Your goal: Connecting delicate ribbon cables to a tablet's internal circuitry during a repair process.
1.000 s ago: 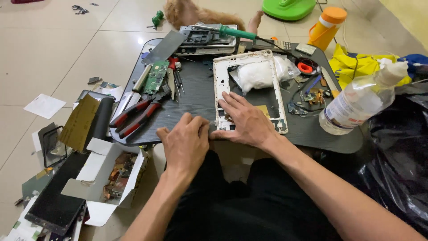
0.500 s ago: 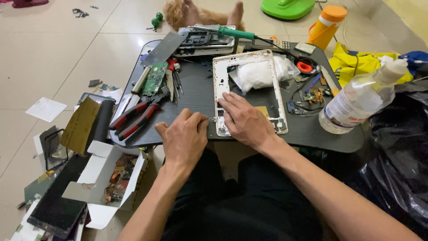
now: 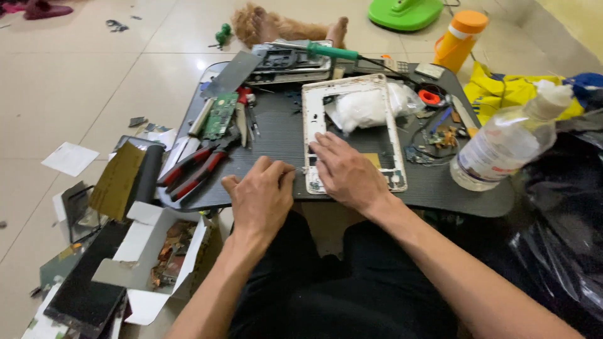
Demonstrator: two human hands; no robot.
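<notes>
A white tablet frame (image 3: 352, 88) lies lengthwise on a dark low table (image 3: 276, 135), with a wad of white tissue (image 3: 364, 108) inside it. My right hand (image 3: 345, 171) presses flat on the frame's near end. My left hand (image 3: 260, 198) rests curled at the table's front edge, pinching a thin tool whose tip points at the frame's near left corner. The tool is mostly hidden by my fingers.
Red-handled pliers (image 3: 195, 168), a green circuit board (image 3: 220, 116) and a green-handled soldering iron (image 3: 314, 50) lie on the table. A clear plastic bottle (image 3: 502, 147) stands at right, an orange-capped bottle (image 3: 458, 37) behind. An open white box (image 3: 160, 251) and scraps sit on the floor left.
Both hands stay at the frame's near end, with my left hand shifted slightly toward the frame's corner. The view has drifted a little.
</notes>
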